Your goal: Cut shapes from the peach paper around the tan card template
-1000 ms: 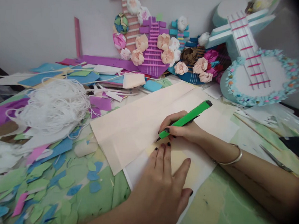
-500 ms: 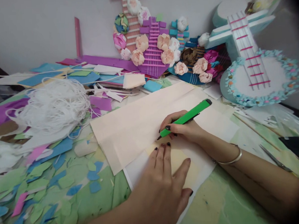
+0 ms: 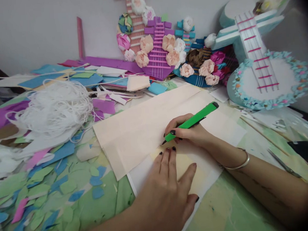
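Head view: the right hand (image 3: 189,132) reaches in from the right, forearm low over the table, wrist wearing a bangle (image 3: 237,161). Its fingers are wrapped around a green cutter (image 3: 191,121), which slants up to the right with its tip down on the cream sheet (image 3: 144,129). The left hand (image 3: 165,190) comes in from the bottom edge, open and flat, fingers spread, pressing a yellowish template (image 3: 184,167) on the sheet just beside the tip. White cord (image 3: 55,107) lies well to the left.
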Motion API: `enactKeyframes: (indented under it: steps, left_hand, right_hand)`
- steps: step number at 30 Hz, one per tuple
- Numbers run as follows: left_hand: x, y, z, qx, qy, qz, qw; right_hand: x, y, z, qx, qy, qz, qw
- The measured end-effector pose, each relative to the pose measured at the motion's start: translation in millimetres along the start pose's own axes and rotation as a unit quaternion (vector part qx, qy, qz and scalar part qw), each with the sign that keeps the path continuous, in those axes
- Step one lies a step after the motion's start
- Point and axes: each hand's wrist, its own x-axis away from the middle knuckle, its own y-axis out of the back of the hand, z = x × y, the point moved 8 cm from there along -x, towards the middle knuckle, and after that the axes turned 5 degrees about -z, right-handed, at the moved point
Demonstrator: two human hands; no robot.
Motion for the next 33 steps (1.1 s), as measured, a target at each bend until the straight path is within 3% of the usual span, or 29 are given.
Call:
enactKeyframes:
  steps: [33]
  left_hand:
    - [2.0, -0.5, -1.1, 0.011, 0.004, 0.002, 1.000]
  right_hand:
    - [-0.6, 6.6, -7.4, -0.024, -0.006, -0.018, 1.000]
